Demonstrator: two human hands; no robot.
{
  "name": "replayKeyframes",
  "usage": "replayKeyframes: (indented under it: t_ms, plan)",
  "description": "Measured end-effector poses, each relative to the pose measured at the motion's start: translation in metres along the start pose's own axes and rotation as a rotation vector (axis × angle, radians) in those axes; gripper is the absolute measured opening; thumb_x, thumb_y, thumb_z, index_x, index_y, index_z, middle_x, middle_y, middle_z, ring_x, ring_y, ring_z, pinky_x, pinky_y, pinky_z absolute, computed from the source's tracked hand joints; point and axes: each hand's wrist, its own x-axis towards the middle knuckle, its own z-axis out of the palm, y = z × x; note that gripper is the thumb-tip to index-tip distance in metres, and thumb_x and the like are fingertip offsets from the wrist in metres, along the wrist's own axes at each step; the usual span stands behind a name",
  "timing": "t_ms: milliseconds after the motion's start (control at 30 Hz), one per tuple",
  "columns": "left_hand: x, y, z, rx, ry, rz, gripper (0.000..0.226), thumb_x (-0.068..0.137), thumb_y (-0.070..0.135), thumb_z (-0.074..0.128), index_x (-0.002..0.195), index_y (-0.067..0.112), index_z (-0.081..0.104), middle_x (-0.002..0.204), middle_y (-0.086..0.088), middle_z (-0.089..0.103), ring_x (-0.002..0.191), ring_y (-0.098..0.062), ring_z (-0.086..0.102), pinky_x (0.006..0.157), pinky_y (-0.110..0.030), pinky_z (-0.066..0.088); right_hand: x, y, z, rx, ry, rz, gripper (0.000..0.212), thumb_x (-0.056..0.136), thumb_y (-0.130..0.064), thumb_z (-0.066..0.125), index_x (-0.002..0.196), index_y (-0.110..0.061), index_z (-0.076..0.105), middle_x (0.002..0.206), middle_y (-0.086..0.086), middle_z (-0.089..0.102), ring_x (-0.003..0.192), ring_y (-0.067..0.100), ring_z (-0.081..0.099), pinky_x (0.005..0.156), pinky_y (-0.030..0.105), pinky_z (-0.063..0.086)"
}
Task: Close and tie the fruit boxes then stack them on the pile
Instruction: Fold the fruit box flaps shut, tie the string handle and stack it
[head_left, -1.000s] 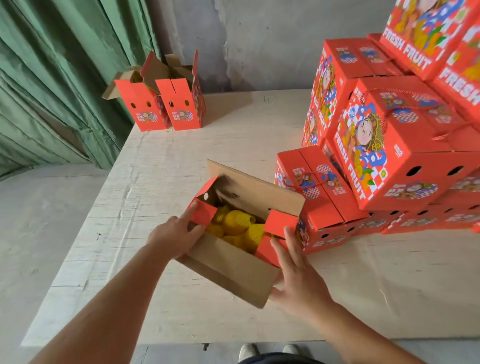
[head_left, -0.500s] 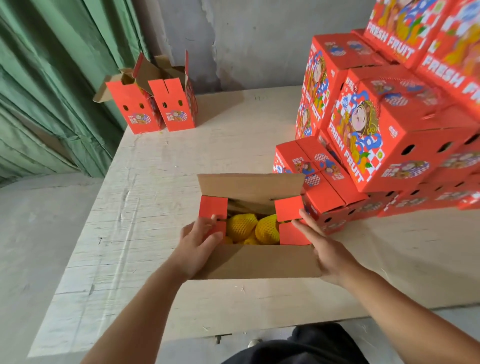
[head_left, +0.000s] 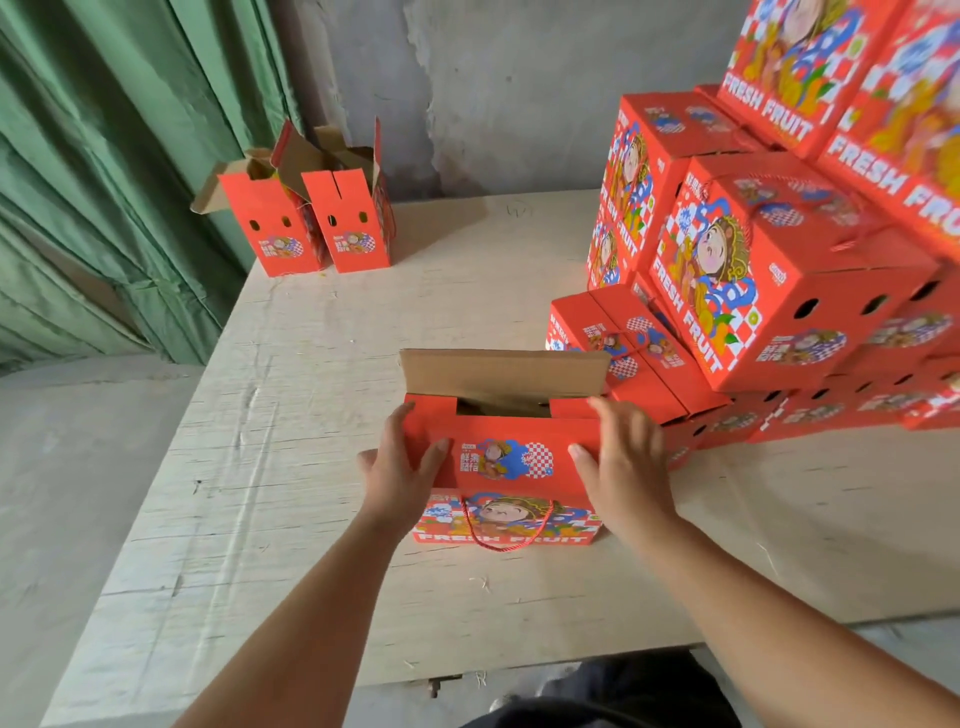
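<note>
The closing step is in hand. The fruit box (head_left: 506, 467) stands on the worktop (head_left: 322, 415) near the person, just left of the pile (head_left: 779, 291) of closed boxes at the right. Its near flap (head_left: 504, 457) is folded down over the top, while the far flap (head_left: 504, 371) stands up, brown side showing, with a dark gap below it. The left hand (head_left: 400, 470) lies spread on the left end of the near flap, fingers straight and pressing; the right hand (head_left: 626, 457) does the same on the right end. A red cord handle (head_left: 506, 538) hangs on the near face. I judge the next move calls for bringing the far flap down to meet the near one, then tying the cord. Two open boxes (head_left: 311, 218) wait at the far left.
</note>
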Motion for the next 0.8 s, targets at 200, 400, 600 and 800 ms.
replayKeyframes:
  t_ms: [200, 400, 600, 800]
  plan:
    - [-0.006, -0.019, -0.001, 0.472, 0.086, 0.363, 0.071, 0.083, 0.083, 0.05, 0.138, 0.04, 0.056, 0.144, 0.007, 0.041, 0.136, -0.03, 0.032, 0.115, -0.048, 0.029, -0.013, 0.001, 0.009, -0.146, -0.291, -0.208, 0.098, 0.074, -0.089, 0.049, 0.141, -0.017, 0.051, 0.133, 0.0, 0.049, 0.119, 0.027, 0.044, 0.105, 0.044, 0.041]
    - [-0.008, -0.014, -0.015, 0.688, 0.047, 0.581, 0.102, 0.059, 0.105, 0.046, 0.116, 0.022, 0.06, 0.112, 0.001, 0.055, 0.098, -0.031, 0.048, 0.085, -0.046, 0.043, -0.008, 0.009, 0.011, -0.294, -0.204, -0.358, 0.095, 0.06, -0.095, 0.056, 0.118, -0.019, 0.06, 0.108, 0.001, 0.056, 0.094, 0.029, 0.053, 0.08, 0.043, 0.039]
    - [-0.023, -0.012, -0.012, 0.763, -0.013, 0.412, 0.102, 0.06, 0.106, 0.04, 0.122, 0.027, 0.056, 0.117, 0.001, 0.05, 0.106, -0.031, 0.044, 0.093, -0.047, 0.04, -0.003, 0.011, 0.014, -0.298, -0.225, -0.375, 0.095, 0.059, -0.095, 0.055, 0.12, -0.023, 0.056, 0.108, -0.002, 0.053, 0.098, 0.027, 0.05, 0.084, 0.043, 0.036]
    - [-0.005, -0.005, -0.013, 0.799, -0.07, 0.422, 0.099, 0.072, 0.101, 0.03, 0.13, 0.023, 0.05, 0.131, -0.004, 0.046, 0.123, -0.03, 0.042, 0.107, -0.044, 0.035, 0.02, 0.01, 0.015, -0.246, -0.479, -0.249, 0.137, 0.056, -0.105, 0.043, 0.161, -0.032, -0.004, 0.168, 0.001, 0.0, 0.156, 0.026, -0.005, 0.124, 0.046, -0.001]
